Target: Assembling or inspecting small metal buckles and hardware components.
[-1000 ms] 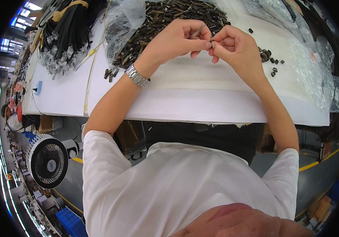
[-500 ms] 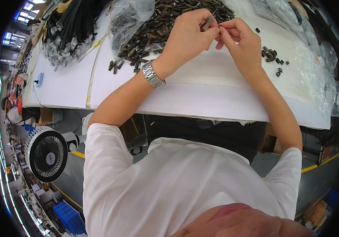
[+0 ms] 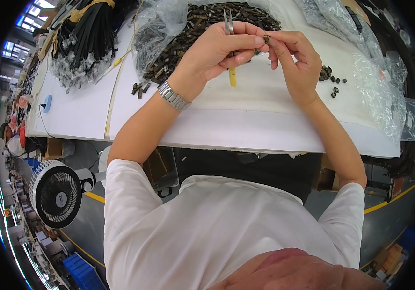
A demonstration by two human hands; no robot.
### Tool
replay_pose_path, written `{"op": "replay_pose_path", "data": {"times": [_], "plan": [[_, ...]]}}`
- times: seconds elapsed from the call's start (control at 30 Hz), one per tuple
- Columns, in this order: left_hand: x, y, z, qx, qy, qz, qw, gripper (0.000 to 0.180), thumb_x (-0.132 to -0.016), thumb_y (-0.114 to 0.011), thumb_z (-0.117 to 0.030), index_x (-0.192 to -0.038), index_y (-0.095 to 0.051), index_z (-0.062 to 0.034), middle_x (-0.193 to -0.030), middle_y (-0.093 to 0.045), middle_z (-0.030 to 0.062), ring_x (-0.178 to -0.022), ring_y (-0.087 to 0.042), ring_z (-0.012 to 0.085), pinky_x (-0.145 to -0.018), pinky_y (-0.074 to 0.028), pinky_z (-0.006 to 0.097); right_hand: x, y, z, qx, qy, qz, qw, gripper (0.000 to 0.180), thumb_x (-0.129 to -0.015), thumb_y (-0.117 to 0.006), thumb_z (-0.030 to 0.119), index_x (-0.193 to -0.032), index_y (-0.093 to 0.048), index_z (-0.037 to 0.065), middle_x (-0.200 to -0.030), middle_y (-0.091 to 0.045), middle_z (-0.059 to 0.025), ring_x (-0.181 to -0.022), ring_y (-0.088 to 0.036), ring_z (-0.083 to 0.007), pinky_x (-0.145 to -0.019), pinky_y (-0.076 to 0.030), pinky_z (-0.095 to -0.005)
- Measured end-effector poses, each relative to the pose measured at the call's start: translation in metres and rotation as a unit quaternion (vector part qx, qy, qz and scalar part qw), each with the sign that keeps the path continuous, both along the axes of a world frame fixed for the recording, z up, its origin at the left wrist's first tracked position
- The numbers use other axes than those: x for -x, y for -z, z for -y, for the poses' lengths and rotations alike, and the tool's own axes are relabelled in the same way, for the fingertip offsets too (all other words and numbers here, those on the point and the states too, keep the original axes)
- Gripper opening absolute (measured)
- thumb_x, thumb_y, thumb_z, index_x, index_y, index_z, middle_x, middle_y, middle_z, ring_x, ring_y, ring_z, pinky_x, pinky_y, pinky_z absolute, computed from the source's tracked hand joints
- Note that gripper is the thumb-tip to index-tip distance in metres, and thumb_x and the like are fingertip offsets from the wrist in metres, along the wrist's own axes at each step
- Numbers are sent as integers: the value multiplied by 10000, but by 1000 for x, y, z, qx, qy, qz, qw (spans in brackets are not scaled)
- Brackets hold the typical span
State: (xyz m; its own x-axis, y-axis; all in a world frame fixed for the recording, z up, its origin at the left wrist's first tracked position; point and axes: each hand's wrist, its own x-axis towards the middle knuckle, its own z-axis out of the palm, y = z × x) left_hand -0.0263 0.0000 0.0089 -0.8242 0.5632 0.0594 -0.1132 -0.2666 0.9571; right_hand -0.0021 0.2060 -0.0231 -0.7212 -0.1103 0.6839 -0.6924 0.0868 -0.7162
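Observation:
My left hand [image 3: 212,50], with a metal watch at the wrist, has tweezers [image 3: 232,77] lodged among its fingers. Their two thin metal prongs stick out on the far side and a yellow end shows on the near side. Thumb and forefinger of that hand meet my right hand [image 3: 298,60] at a small dark brown piece [image 3: 267,38], which both pinch above the table. Beyond my left hand spreads a large heap of small dark brown pieces [image 3: 168,53]. To the right of my right hand lies a small group of short dark pieces [image 3: 327,73].
A clear plastic bag [image 3: 156,29] borders the heap's left side. Black straps with clear-wrapped ends [image 3: 84,53] lie at the far left, near a blue object [image 3: 47,103]. More clear plastic [image 3: 386,96] covers the right side. A fan [image 3: 58,193] stands left of my body, below table height.
Both hands have come slightly nearer, and the left has turned so the tweezers' prongs and yellow end show. The small piece between the fingertips is now plainer to see.

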Motion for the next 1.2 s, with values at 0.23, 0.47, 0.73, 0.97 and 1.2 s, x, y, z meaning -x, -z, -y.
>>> {"op": "replay_pose_path", "data": {"times": [0.23, 0.47, 0.73, 0.97, 1.2], "plan": [[-17, -9, -5, 161, -182, -260, 934, 176, -906, -762, -124, -1018, -706, 0, -776, -698, 18, -599, -564, 28, -536, -432, 203, 4, -12, -4, 101, -115, 193, 969, 219, -1022, -697, 143, -1166, -723, -20, -955, -758, -81, -832, -736, -158, -807, -624, -310], [-22, -1, -13, 250, -263, -408, 838, 141, -893, -733, -91, -1009, -723, -12, -760, -685, -32, -611, -507, 7, -562, -431, 187, 9, -5, -10, 151, -185, 299, 924, 295, -1011, -726, 250, -1164, -724, -2, -1013, -753, -70, -919, -736, -146, -829, -622, -313], [-23, -12, -8, 258, -200, -334, 884, 116, -915, -745, -109, -991, -724, -25, -722, -657, -24, -523, -482, 8, -478, -375, 189, 16, -3, -27, 100, -321, 351, 874, 284, -1023, -709, 302, -1142, -706, 45, -911, -673, 5, -880, -667, -110, -889, -586, -310], [-8, -11, 3, 84, -26, -64, 994, 200, -961, -748, -155, -1073, -723, 9, -784, -675, 33, -464, -411, -22, -431, -252, 158, 18, 7, -20, 160, -417, 391, 805, 306, -1057, -658, 326, -1189, -681, 50, -948, -678, 9, -898, -678, -110, -915, -583, -306], [-4, 11, 0, 282, -206, -408, 843, 288, -1035, -627, -184, -1258, -706, -19, -861, -708, 25, -697, -604, 96, -629, -470, 269, 22, 16, -24, 272, -346, 423, 792, 226, -1067, -648, 250, -1158, -678, 45, -1042, -725, -26, -930, -701, -101, -931, -607, -314]]}}
